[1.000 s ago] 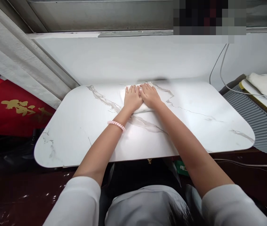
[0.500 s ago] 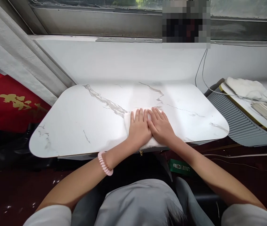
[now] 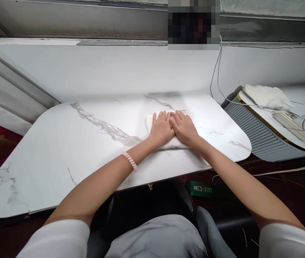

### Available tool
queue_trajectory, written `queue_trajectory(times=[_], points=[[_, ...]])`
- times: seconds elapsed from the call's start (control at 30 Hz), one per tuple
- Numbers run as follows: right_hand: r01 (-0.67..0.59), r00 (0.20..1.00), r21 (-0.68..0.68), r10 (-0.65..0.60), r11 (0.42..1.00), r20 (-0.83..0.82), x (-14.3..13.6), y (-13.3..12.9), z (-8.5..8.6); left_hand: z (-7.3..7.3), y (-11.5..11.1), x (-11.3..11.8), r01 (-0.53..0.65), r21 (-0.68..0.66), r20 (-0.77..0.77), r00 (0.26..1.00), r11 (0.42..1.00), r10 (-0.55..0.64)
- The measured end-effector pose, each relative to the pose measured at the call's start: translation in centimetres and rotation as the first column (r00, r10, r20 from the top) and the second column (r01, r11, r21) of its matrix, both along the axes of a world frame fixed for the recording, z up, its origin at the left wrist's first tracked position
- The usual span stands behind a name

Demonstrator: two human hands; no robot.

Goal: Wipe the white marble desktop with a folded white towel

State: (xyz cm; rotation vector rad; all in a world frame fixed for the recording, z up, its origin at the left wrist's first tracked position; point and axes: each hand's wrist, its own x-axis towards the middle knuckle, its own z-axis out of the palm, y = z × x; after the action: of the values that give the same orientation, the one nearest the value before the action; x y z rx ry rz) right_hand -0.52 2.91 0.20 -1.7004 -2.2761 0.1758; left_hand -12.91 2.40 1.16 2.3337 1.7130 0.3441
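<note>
A folded white cloth lies on the white marble-patterned tabletop, right of its middle. Pressed flat upon the cloth is my left hand, its fingers stretched forward. My right hand rests flat on the cloth too, touching the left hand along the thumb side. Most of the cloth is hidden under both palms; its left edge and near edge show. A pink coiled band circles my left wrist.
On the right stands a second table with ribbed grey sides. It carries a white cloth bundle and a power strip. Cables hang down the wall. A green box is below the tabletop's front edge.
Both hands have slid the cloth away from me, off the near edge toward the table's back. The view has shifted, so more of the tabletop's left end lies nearer.
</note>
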Motion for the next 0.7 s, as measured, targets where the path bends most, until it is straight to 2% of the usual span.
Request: queue_trajectory(times=[0.13,0.3,0.5,0.7], points=[[-0.009,0.999,0.009,0.009,1.000,-0.033,-0.3,6.3,0.1,-0.2,5.8,-0.2,-0.033,0.050,0.011,0.999,0.998,0.032],[-0.069,0.993,0.039,0.072,0.997,-0.094,-0.2,11.7,-0.1,-0.5,10.5,0.1,-0.107,0.111,0.038,0.994,0.988,0.103],[-0.122,0.980,0.097,0.135,0.988,-0.149,0.9,15.9,-0.6,-0.7,13.4,1.4,-0.181,0.162,0.025,0.983,0.970,0.179],[-0.149,0.977,0.120,0.165,0.982,-0.138,3.1,17.4,-0.8,-1.0,14.2,3.9,-0.255,0.225,-0.002,0.965,0.941,0.262]])
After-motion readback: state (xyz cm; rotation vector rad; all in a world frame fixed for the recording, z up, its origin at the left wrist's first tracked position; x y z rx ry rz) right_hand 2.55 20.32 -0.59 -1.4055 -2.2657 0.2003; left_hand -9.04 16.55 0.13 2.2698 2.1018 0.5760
